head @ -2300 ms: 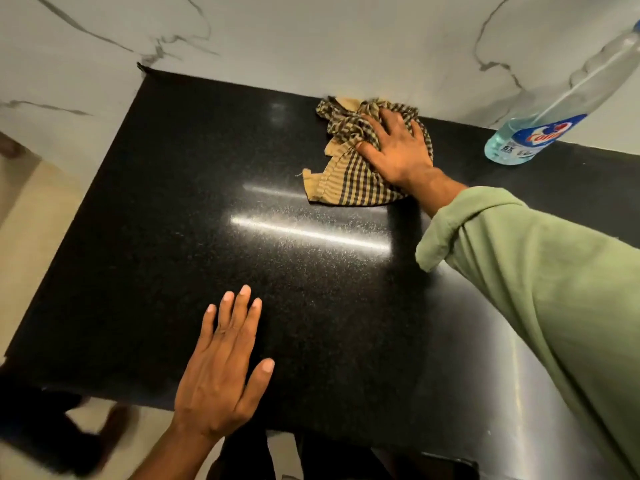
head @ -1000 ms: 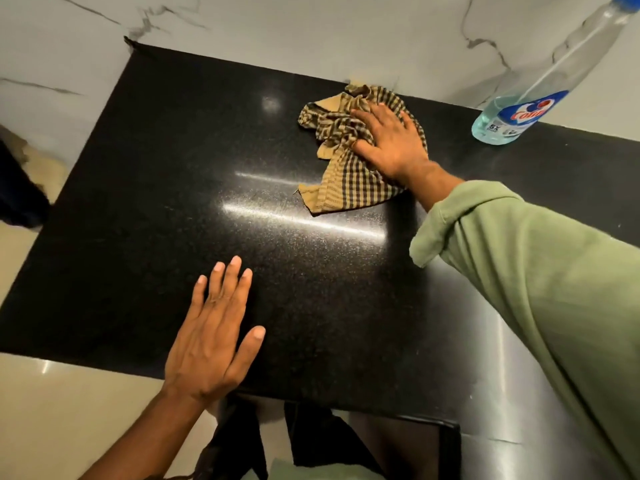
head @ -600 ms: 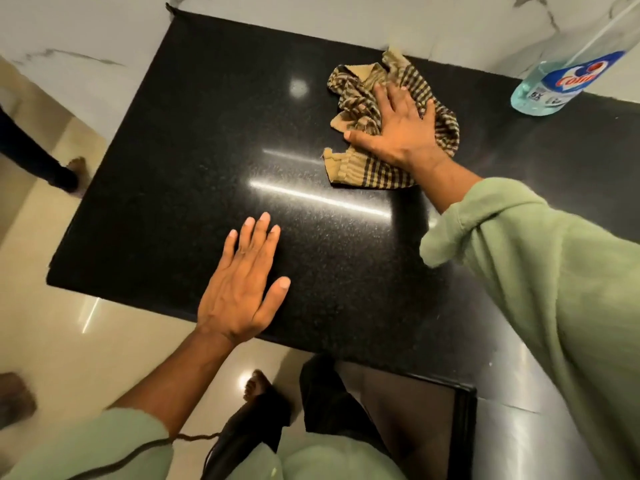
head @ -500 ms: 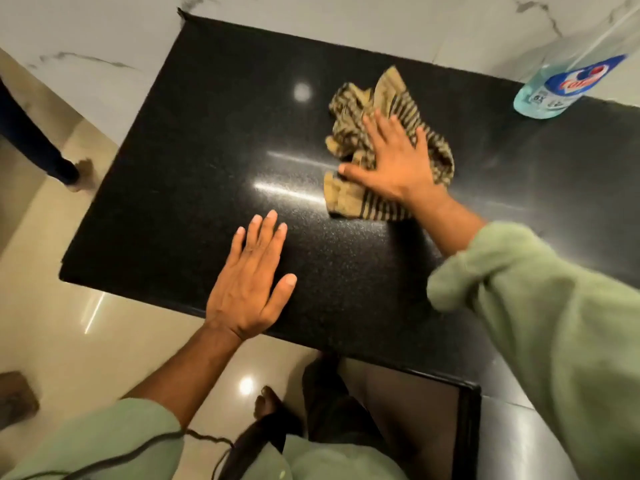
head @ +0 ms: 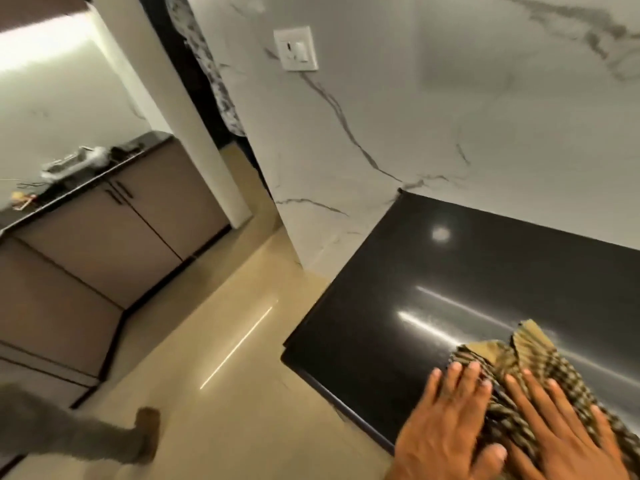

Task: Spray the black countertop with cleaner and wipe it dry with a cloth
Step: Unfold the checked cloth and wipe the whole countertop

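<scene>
Marble-walled kitchen, black desk (head: 502, 289) at right. The checked cloth (head: 530, 382) has slid from the far side to the near edge. Right hand (head: 568, 431) flat on it, left hand (head: 446, 427) spread alongside, touching it. Wiping looks well along.

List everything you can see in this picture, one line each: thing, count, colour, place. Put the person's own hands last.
countertop: one, black, lower right, against the wall
cloth: one, tan and dark check, on the countertop near its front edge
wall: one, white marble with grey veins, behind the countertop
switch plate: one, white, on the wall, upper centre
cabinets: one run, brown with a dark top, left
floor: beige, glossy, centre
foot: one, blurred, on the floor, lower left
left hand: one, flat on the countertop, touching the cloth's left edge
right hand: one, flat on the cloth
</scene>
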`<state>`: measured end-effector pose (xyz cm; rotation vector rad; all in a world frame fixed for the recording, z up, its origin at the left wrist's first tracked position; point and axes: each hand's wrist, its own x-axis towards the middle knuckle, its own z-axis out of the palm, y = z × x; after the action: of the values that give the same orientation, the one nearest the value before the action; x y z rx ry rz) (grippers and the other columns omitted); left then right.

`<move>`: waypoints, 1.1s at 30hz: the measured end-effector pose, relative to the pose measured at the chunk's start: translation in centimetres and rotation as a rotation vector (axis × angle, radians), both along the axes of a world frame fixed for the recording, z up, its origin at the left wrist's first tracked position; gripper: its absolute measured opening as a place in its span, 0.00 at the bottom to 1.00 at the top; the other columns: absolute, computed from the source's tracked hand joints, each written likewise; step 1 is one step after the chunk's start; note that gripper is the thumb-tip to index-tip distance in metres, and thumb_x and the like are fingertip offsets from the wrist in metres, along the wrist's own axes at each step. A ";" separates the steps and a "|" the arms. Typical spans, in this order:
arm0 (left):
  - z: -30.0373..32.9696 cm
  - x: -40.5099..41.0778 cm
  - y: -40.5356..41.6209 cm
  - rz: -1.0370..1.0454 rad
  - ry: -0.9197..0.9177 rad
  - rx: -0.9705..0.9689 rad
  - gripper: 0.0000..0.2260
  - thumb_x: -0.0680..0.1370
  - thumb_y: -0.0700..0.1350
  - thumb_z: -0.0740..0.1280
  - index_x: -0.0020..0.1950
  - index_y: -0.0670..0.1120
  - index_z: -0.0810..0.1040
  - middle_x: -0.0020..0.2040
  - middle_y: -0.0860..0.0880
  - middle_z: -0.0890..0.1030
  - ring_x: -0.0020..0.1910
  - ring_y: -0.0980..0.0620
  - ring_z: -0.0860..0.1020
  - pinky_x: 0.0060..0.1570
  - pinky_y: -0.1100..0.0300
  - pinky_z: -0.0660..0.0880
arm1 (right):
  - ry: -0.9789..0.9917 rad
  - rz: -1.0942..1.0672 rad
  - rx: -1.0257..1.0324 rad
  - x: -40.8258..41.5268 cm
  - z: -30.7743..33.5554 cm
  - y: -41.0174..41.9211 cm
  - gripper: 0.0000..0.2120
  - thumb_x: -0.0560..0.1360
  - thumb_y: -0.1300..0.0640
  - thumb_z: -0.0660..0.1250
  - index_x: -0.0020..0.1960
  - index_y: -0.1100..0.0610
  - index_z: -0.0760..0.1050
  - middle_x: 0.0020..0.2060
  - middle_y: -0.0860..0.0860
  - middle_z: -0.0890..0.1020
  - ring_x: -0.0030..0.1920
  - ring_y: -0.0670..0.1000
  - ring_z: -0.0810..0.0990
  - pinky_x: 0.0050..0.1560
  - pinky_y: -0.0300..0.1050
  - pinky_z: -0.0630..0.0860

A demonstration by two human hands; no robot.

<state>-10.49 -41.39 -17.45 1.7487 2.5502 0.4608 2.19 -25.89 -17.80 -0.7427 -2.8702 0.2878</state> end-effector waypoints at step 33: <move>0.5 -0.4 -0.3 -0.047 -0.209 0.071 0.31 0.85 0.58 0.48 0.83 0.42 0.53 0.84 0.44 0.50 0.83 0.45 0.49 0.79 0.43 0.51 | -0.224 -0.149 -0.093 5.0 1.3 6.9 0.36 0.79 0.27 0.41 0.83 0.38 0.49 0.83 0.43 0.52 0.83 0.49 0.48 0.82 0.58 0.46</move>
<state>-10.88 -41.69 -16.99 1.6786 2.3723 0.6997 7.24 -18.97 -16.46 -1.0636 -3.0027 0.3394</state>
